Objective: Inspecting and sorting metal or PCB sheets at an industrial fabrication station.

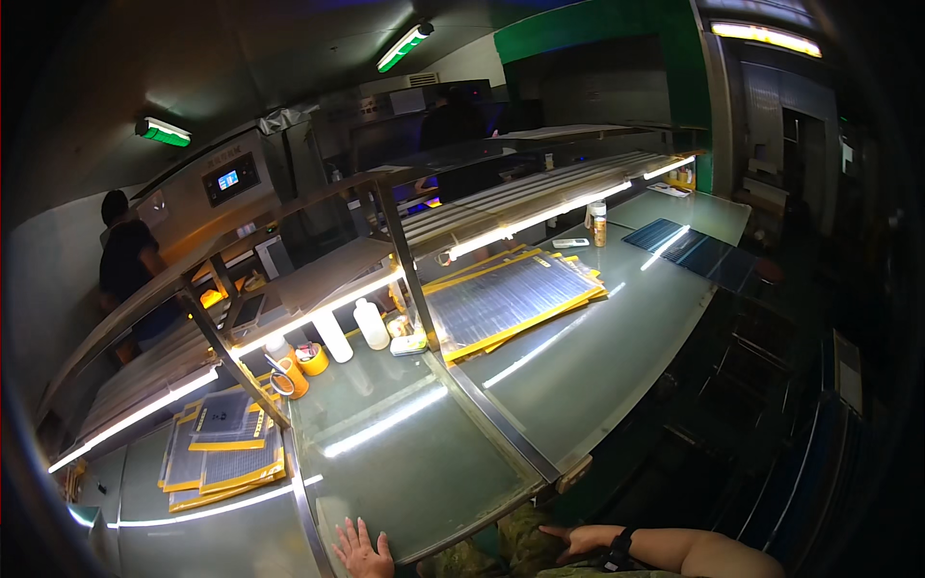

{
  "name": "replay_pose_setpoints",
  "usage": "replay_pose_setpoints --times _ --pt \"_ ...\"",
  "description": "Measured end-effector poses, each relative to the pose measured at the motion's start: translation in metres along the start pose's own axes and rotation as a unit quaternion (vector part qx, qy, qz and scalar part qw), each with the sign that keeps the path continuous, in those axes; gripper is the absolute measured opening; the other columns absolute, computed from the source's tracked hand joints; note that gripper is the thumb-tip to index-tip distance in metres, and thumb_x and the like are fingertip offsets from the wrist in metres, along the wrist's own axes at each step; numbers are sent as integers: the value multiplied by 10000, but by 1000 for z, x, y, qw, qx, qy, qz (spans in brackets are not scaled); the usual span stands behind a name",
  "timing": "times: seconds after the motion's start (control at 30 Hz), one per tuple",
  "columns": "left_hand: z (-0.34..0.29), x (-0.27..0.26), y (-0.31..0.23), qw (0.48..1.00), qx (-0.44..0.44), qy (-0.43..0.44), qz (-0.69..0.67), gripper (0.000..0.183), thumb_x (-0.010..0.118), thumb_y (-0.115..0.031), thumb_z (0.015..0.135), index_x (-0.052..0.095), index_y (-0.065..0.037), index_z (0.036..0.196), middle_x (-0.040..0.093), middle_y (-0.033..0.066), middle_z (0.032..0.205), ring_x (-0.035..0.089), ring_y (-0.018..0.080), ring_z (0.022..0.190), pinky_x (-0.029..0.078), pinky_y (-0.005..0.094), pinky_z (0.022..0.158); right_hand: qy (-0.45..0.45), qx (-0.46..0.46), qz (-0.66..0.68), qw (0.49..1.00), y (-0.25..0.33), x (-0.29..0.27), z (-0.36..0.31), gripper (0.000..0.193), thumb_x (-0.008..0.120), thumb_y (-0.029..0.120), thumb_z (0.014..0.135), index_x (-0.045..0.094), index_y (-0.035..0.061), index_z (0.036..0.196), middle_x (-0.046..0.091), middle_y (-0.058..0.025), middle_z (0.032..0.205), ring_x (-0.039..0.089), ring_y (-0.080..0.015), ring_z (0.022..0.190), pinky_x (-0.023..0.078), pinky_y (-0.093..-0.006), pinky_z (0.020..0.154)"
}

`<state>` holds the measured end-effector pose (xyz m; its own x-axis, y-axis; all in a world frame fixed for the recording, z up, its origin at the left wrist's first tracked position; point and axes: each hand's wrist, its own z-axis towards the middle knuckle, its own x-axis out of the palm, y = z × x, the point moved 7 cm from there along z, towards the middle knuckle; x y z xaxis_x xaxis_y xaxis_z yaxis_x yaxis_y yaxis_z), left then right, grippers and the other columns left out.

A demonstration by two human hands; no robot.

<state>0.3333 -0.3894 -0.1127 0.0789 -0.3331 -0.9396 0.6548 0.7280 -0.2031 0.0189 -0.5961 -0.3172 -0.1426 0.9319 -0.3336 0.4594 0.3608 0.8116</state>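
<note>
My left hand [362, 553] lies flat with fingers spread on the near edge of the glass-topped table [405, 472], beside a metal divider strip [306, 511]. Nothing is in it. My right hand [580, 541] is low by the camouflage-patterned cloth [520, 539] over my legs, just off the table's front edge. Its index finger stretches out to the left, and I see nothing held in it. A dark band [619, 549] is round my right wrist.
Yellow-edged film sheets lie in a right stack [511, 299] and a left stack [226, 443]. A white bottle [370, 325], orange tape rolls [310, 359] and a dark striped panel [689, 252] stand or lie further back. Lit shelf frames [405, 270] cross the table. A person [130, 255] stands far left.
</note>
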Motion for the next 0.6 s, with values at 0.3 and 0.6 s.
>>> replay_pose_setpoints --times 0.3,0.6 --pt "1 3 4 1000 1 -7 -23 541 454 -399 869 378 -118 1324 392 169 1327 350 354 1218 267 459 1000 -15 -10 -11 1000 2 -2 2 983 654 431 736 -3 176 1421 454 -277 1229 516 -346 1045 391 -354 858" --pt "1 0 1 999 -16 11 -28 542 454 -403 869 378 -122 1326 390 167 1330 349 352 1218 268 465 993 -52 -60 -36 996 -8 2 8 1003 665 416 732 -27 186 1419 446 -273 1237 520 -339 1031 394 -341 850"
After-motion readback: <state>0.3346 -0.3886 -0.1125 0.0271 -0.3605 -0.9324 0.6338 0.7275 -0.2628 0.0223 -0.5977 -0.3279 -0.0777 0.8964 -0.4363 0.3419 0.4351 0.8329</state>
